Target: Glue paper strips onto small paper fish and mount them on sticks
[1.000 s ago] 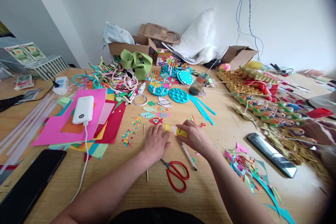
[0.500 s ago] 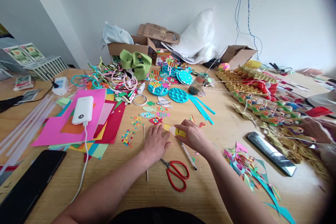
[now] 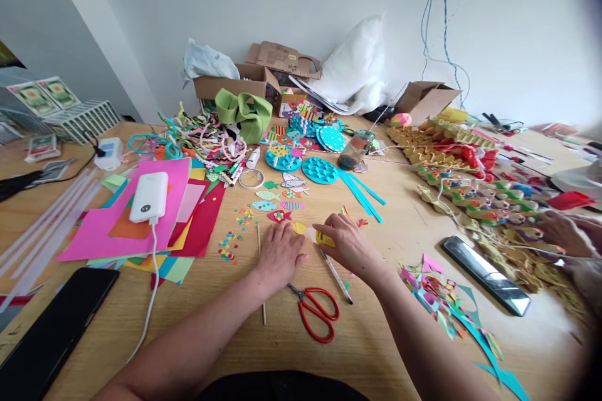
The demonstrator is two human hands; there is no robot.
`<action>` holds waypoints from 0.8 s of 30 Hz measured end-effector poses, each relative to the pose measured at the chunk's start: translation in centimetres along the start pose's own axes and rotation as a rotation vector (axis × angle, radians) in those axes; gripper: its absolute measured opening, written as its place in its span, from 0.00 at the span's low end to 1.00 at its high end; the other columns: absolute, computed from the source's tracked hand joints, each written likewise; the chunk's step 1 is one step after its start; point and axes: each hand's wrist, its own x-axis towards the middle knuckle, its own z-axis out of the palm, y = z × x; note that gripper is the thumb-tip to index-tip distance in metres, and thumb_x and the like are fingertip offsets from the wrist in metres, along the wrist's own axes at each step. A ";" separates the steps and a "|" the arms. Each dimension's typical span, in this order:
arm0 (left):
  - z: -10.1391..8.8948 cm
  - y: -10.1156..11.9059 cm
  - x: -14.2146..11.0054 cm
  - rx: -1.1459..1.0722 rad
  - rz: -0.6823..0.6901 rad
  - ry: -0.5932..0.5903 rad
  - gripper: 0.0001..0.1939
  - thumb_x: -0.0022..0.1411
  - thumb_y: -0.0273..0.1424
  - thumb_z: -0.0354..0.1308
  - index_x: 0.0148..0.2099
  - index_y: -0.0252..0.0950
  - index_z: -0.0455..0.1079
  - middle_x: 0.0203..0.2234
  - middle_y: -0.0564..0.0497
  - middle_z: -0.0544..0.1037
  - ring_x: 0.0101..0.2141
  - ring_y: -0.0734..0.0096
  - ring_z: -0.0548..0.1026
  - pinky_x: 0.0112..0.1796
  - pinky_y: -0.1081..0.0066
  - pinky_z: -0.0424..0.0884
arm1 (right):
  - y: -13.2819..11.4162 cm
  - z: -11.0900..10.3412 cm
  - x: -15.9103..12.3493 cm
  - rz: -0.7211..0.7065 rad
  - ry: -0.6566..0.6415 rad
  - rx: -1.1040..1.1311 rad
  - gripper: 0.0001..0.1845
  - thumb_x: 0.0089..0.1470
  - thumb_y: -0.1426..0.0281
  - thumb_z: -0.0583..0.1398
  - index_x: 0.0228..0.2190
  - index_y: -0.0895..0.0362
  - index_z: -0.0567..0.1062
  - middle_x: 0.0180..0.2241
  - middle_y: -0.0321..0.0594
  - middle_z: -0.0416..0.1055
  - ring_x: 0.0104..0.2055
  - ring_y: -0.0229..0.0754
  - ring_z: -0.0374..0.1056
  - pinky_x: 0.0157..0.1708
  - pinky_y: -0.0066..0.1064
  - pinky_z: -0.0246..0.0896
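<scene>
My right hand (image 3: pixel 345 243) is closed around a small yellow glue bottle (image 3: pixel 324 237), its pale nozzle pointing left. Just beyond that nozzle a yellow paper piece (image 3: pixel 298 227) lies on the table. My left hand (image 3: pixel 279 255) rests flat, fingers stretched out, with the fingertips at the edge of this piece. Above the hands is a red paper fish (image 3: pixel 279 216) with a dotted flower, below several other cut-out fish. Red-handled scissors (image 3: pixel 320 313) lie near my wrists. A pen (image 3: pixel 337 279) is under my right hand, and a thin stick (image 3: pixel 261 272) passes beside my left.
Coloured paper sheets (image 3: pixel 202 225) and a white power bank (image 3: pixel 149 197) lie at left. Small paper dots (image 3: pixel 227 247) sit left of my hand. A glass jar (image 3: pixel 356 150) stands behind. Paper scraps (image 3: pixel 439 294), a phone (image 3: pixel 486 274) and another person's hand (image 3: pixel 567 233) are at right.
The glue bottle has tilted and shifted very slightly to the right in my right hand. My left hand has stayed almost in place.
</scene>
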 end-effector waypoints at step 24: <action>-0.1 0.1 0.0 -0.001 -0.006 0.002 0.21 0.63 0.42 0.49 0.54 0.40 0.65 0.56 0.40 0.62 0.59 0.53 0.54 0.56 0.50 0.52 | -0.2 -0.1 0.2 0.038 0.008 -0.154 0.15 0.50 0.69 0.62 0.42 0.53 0.74 0.37 0.46 0.67 0.41 0.48 0.62 0.38 0.35 0.56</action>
